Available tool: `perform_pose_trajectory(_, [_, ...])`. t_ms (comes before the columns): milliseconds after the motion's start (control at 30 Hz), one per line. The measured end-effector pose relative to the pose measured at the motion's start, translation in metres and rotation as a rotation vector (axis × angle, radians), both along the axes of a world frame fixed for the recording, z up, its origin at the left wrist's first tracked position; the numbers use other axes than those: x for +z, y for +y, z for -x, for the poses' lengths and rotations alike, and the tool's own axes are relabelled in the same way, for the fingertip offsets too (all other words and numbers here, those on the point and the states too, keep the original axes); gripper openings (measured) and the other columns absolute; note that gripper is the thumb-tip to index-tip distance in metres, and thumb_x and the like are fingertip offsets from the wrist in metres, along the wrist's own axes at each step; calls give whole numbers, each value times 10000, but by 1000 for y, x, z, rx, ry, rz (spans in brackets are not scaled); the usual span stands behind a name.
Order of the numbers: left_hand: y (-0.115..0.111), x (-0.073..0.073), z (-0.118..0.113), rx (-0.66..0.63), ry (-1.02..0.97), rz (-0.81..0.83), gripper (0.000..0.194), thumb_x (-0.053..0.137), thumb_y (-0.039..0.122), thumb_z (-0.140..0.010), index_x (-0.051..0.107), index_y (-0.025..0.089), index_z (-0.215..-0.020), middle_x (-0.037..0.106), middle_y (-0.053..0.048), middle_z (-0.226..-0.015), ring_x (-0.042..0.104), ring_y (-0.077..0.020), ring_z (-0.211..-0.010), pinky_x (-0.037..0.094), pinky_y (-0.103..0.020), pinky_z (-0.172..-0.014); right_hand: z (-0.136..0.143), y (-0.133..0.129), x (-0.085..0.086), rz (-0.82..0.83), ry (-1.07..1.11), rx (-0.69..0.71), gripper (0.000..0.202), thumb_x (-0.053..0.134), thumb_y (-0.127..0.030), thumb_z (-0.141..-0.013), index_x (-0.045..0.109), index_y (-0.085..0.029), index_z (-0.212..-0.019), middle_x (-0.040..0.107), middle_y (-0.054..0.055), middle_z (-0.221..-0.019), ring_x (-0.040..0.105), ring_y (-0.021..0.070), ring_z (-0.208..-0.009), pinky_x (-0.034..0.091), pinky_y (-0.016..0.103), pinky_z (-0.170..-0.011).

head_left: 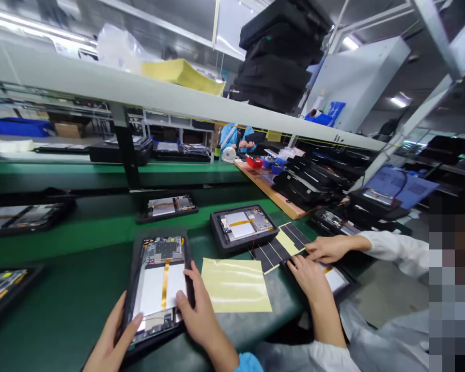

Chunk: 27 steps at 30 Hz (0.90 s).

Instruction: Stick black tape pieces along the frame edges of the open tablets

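Note:
An opened tablet [176,287] lies in a black foam tray [134,258], with its white battery, orange flex cable and circuit board exposed. My left hand [114,333] grips the tray's lower left side, thumb over the rim. From the right, my right hand [199,310] holds the opposite side, its thumb above the battery and its fingers along the edge. The tray's underside is hidden. Just right of it, a glossy yellow sheet [236,287] rests on the green bench.
A co-worker's hands [313,271] work on another opened tablet at the right. Black strips on yellow backing [271,256] lie between us. Another tablet tray [244,227] stands behind the sheet. More trays line the left side. A shelf [170,98] crosses above the bench.

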<state>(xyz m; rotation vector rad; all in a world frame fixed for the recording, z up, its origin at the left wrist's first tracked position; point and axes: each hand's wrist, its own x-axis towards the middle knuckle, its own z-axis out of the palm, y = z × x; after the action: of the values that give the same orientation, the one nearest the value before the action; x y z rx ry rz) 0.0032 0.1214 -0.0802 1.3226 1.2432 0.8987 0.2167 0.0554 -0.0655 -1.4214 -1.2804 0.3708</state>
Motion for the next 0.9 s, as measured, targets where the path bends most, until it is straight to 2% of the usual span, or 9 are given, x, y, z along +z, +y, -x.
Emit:
perform_pose_trajectory(100, [8, 29, -10, 6, -183, 190, 1035, 772, 718, -814, 343, 331, -1672, 595, -42, -1587, 524, -350, -1513, 445, -463, -1274, -4, 5, 4, -37, 53, -20, 508, 637, -495, -1063, 638, -302, -1533, 565, 148, -1634, 571, 326, -1499, 545, 511, -1188])
perform_pose_trajectory(200, [26, 67, -24, 67, -263, 327, 1042, 807, 629, -775, 383, 257, -1651, 721, -86, -1410, 623, -362, -1416, 496, -476, -1235, -14, 17, 24, -48, 85, -37, 538, 544, -559, -1098, 595, -325, -1579, 545, 119, -1656, 542, 300, -1526, 524, 493, -1215])
perform_pose_trajectory(267, [38, 86, -36, 98, -269, 333, 1035, 828, 557, -733, 418, 230, -1626, 738, -99, -1371, 640, -368, -1395, 495, -478, -1236, -21, 28, 38, -17, 57, -26, 581, 522, -601, -1095, 583, -306, -1590, 489, 127, -1695, 503, 309, -1556, 493, 501, -1238])
perform_pose_trajectory(333, [46, 96, -45, 95, -268, 296, 1065, 849, 525, -696, 420, 244, -1629, 702, -94, -1440, 615, -374, -1422, 466, -479, -1259, -26, 39, 49, 37, 8, -10, 617, 523, -640, -1080, 640, -252, -1545, 457, 168, -1709, 493, 344, -1560, 476, 530, -1244])
perform_pose_trajectory(433, [47, 96, -53, 97, -279, 262, 1161, 906, 545, -630, 409, 277, -1644, 613, -72, -1565, 537, -378, -1496, 440, -452, -1276, -28, 47, 53, 87, -11, -8, 622, 507, -632, -1086, 717, -182, -1462, 484, 214, -1681, 516, 366, -1543, 463, 547, -1251])
perform_pose_trajectory(600, [42, 80, -46, 191, -361, 293, 1268, 1010, 615, -490, 497, 308, -1608, 637, -59, -1540, 530, -396, -1496, 456, -448, -1251, -27, 45, 48, 133, 4, -2, 568, 485, -580, -1105, 676, -231, -1510, 482, 156, -1698, 490, 328, -1566, 418, 532, -1288])
perform_pose_trajectory(767, [40, 63, -28, 165, -397, 314, 1146, 1029, 583, -571, 536, 372, -1584, 591, -7, -1594, 490, -349, -1537, 442, -389, -1249, -27, 44, 48, 149, 10, 21, 545, 473, -577, -1108, 687, -264, -1499, 517, 134, -1678, 495, 328, -1549, 401, 556, -1292])
perform_pose_trajectory(900, [34, 63, -24, 203, -412, 302, 1190, 1034, 596, -551, 521, 361, -1599, 594, -21, -1590, 488, -358, -1538, 474, -382, -1220, -24, 47, 48, 173, 97, 44, 579, 401, -628, -1121, 729, -281, -1448, 549, 130, -1652, 488, 328, -1544, 372, 572, -1302])
